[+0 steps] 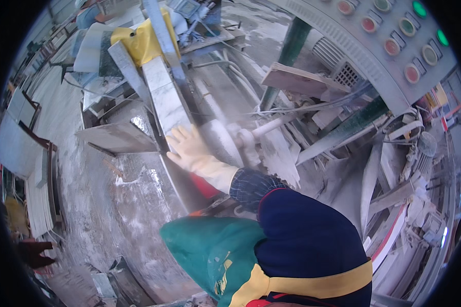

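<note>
My right hand, in a cream rubber glove, reaches up and left from a navy sleeve. Its fingers are spread over the near end of a white, grey-veined stone strip, and they appear to rest on it. Nothing is gripped in that hand. More pieces of the same stone line up end to end along a narrow machine bed, running under a yellow cover at the far end. A red part shows just below my wrist. My left hand does not appear.
A grey control panel with coloured buttons overhangs the upper right. Right of the bed are a pipe, cables and broken slabs. A flat board juts out on the left. My green apron fills the lower middle. The floor looks wet.
</note>
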`<control>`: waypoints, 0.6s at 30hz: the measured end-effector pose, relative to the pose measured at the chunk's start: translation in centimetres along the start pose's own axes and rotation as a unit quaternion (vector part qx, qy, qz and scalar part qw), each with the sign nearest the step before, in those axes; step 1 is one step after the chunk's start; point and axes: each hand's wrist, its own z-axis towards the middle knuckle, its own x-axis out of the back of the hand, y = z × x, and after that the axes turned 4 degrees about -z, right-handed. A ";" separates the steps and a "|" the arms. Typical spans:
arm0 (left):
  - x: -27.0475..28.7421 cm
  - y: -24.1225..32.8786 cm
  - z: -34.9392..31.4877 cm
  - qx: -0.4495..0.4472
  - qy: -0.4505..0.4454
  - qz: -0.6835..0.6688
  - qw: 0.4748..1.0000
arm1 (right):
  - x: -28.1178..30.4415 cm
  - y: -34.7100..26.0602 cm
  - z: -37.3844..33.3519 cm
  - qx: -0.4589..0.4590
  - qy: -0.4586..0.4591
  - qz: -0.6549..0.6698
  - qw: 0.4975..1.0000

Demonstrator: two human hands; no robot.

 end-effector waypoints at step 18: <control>-4.1 -4.4 -2.3 -0.019 -0.115 0.045 0.992 | -2.2 1.2 4.0 -0.044 -0.093 -0.024 0.994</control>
